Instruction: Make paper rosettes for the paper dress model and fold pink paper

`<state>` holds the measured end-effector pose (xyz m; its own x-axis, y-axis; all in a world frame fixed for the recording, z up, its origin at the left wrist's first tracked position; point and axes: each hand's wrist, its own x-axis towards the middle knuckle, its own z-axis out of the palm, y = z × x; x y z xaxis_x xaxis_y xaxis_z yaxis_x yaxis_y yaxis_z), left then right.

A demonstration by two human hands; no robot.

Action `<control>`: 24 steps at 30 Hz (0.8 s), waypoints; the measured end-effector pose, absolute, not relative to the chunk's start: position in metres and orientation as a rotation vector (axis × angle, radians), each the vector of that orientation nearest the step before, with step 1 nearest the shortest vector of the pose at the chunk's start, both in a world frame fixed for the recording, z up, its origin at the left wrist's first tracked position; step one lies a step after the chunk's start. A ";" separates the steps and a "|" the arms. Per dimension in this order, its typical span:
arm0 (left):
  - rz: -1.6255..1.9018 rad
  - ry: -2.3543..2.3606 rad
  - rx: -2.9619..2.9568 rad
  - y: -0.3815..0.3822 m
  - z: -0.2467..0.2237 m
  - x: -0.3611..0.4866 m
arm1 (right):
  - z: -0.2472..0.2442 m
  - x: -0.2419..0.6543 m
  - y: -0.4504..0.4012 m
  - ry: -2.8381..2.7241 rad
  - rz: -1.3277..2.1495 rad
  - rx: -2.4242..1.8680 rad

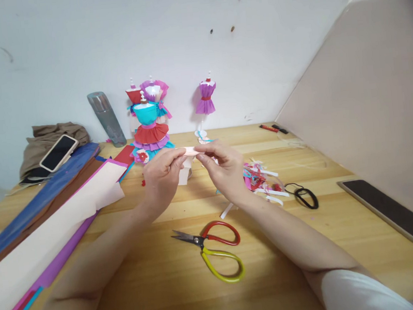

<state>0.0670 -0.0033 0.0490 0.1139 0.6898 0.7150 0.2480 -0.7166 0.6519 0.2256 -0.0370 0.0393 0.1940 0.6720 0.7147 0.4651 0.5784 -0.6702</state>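
Between my two hands, above the middle of the table, a small pale pink strip of paper (190, 151) is stretched. My left hand (165, 174) pinches its left end between thumb and fingers. Its right end is pinched the same way by my right hand (226, 167). A pale paper piece (184, 176) shows just below the strip, partly hidden by my fingers; whether it is joined to the strip I cannot tell. Scissors (200, 242) with one red and one yellow handle lie nearer to me, their blades apart and pointing left.
Dress forms in crepe-paper dresses (151, 134) stand behind my left hand, and a purple-dressed form (206, 98) by the wall. Colourful paper scraps (258, 177) and a black cord loop (306, 198) lie right. Paper sheets (53, 228), a phone (59, 153) and a bottle (107, 119) are left.
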 end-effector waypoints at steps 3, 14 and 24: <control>1.643 0.933 2.042 -0.003 0.048 0.067 | 0.040 0.226 -0.038 -1.477 0.122 -1.059; 1.562 0.989 1.910 0.000 0.044 0.070 | 0.035 0.226 -0.031 -1.385 0.339 -1.127; 1.432 0.867 1.415 -0.003 0.057 0.075 | 0.045 0.224 -0.029 -1.097 0.819 -0.962</control>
